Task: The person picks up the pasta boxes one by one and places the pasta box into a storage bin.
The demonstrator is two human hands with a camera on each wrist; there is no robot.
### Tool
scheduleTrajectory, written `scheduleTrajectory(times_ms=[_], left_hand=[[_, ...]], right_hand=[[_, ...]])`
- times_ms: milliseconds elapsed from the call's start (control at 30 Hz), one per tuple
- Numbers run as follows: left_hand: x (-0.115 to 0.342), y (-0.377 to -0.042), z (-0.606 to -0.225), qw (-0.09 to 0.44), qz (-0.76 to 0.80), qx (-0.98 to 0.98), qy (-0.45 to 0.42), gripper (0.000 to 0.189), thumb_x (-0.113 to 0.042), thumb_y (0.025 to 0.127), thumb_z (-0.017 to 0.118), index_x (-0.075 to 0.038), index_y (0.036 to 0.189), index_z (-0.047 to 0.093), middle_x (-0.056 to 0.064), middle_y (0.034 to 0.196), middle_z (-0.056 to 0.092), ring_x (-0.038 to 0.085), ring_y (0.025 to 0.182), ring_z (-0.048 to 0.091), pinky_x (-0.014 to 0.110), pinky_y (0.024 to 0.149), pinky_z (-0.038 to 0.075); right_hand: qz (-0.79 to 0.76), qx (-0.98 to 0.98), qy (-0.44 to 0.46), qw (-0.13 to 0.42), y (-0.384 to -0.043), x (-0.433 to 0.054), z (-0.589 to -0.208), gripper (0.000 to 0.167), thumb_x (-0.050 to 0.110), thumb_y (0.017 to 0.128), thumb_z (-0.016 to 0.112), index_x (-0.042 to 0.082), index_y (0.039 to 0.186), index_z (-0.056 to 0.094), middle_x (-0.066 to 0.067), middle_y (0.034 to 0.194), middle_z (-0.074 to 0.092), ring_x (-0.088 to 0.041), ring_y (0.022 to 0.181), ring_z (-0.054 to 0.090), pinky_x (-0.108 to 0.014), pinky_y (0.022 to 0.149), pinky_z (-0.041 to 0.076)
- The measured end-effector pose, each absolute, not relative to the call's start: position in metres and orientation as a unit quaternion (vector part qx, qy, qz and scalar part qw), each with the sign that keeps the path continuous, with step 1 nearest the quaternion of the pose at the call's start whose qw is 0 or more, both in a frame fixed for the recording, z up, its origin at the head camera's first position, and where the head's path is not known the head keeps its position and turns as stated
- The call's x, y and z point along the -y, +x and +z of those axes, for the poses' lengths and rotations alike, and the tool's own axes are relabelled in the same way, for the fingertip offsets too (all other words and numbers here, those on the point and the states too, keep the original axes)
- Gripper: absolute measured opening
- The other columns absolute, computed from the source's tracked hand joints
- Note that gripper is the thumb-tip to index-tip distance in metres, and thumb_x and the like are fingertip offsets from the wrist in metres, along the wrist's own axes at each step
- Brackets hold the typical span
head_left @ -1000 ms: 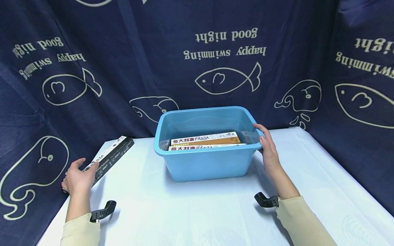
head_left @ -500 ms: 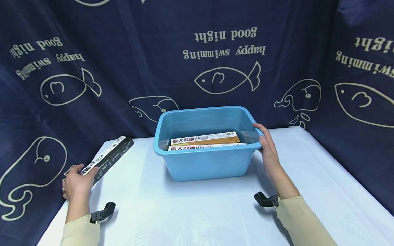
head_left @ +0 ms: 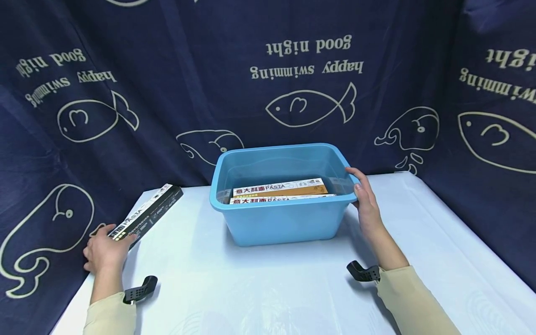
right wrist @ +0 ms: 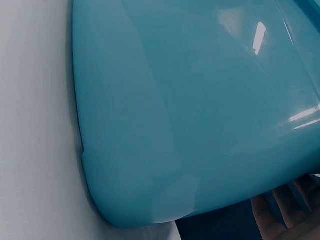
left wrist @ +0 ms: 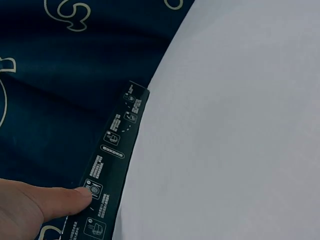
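A black and white pasta box [head_left: 144, 216] lies slantwise along the table's left edge. My left hand [head_left: 104, 249] grips its near end, thumb on the black side panel. In the left wrist view that thumb [left wrist: 65, 201] rests against the printed panel of the pasta box [left wrist: 111, 150]; the other fingers are out of sight there. At the centre stands a blue plastic tub [head_left: 284, 223] with pasta boxes [head_left: 279, 189] inside. My right hand [head_left: 368, 204] holds the tub's right rim, its thumb outside. Curled fingers [right wrist: 287, 210] show beside the tub wall [right wrist: 190, 110] in the right wrist view.
A white-covered table [head_left: 251, 288] extends under everything. Behind and at both sides hangs a dark blue curtain [head_left: 201, 70] with fish drawings, close to the tub's back and the table's left edge.
My left hand has shifted slightly toward the near end of the black and white pasta box, showing more of its lettering. The right hand and the tub stay put.
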State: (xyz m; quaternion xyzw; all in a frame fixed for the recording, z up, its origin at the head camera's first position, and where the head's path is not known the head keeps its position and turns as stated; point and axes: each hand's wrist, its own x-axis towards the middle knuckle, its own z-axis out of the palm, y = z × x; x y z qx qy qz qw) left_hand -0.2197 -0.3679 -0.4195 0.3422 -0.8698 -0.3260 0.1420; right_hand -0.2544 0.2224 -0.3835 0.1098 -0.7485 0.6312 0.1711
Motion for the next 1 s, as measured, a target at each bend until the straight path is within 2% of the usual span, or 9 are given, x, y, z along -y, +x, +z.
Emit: scheduleTrajectory(times_ms=[200,533,833,1000], left_hand=[[0.3707,-0.2188,-0.4233,0.145,-0.308,0.88,0.332,0.074,-0.024,0.084,0.073,-0.006,0.148,0.04,0.039,0.142,0.036,0.057,0.134,0.025,0.073,0.098,0.022],[0.3746,-0.2186,-0.4255,0.142,-0.314,0.872,0.346,0.079,-0.027,0.081,0.077,-0.007,0.149,0.041,0.038,0.142,0.034,0.056,0.133,0.025,0.072,0.098,0.021],[0.37,-0.2209,-0.4252,0.144,-0.332,0.869,0.339,0.085,-0.033,0.083,0.077,-0.004,0.152,0.036,0.039,0.147,0.026,0.055,0.137,0.022,0.067,0.107,0.024],[0.3677,-0.222,-0.4245,0.149,-0.335,0.869,0.333,0.085,-0.036,0.083,0.077,-0.001,0.15,0.038,0.037,0.153,0.025,0.055,0.147,0.012,0.063,0.119,0.014]], right_hand=[[0.627,0.752,0.11,0.172,-0.2554,-0.2236,-0.3854,0.052,0.038,0.102,0.026,0.026,0.152,0.036,-0.005,0.164,0.024,-0.037,0.149,0.025,-0.07,0.115,0.02],[0.63,0.749,0.112,0.172,-0.2557,-0.2227,-0.3845,0.053,0.038,0.102,0.027,0.025,0.152,0.036,-0.006,0.164,0.024,-0.036,0.148,0.026,-0.069,0.115,0.02],[0.634,0.746,0.112,0.174,-0.2554,-0.2228,-0.3835,0.053,0.038,0.102,0.027,0.025,0.152,0.037,-0.005,0.164,0.025,-0.035,0.148,0.025,-0.069,0.115,0.02],[0.634,0.747,0.109,0.172,-0.2539,-0.2216,-0.3829,0.053,0.037,0.102,0.026,0.025,0.152,0.037,-0.004,0.164,0.025,-0.034,0.149,0.025,-0.069,0.116,0.019]])
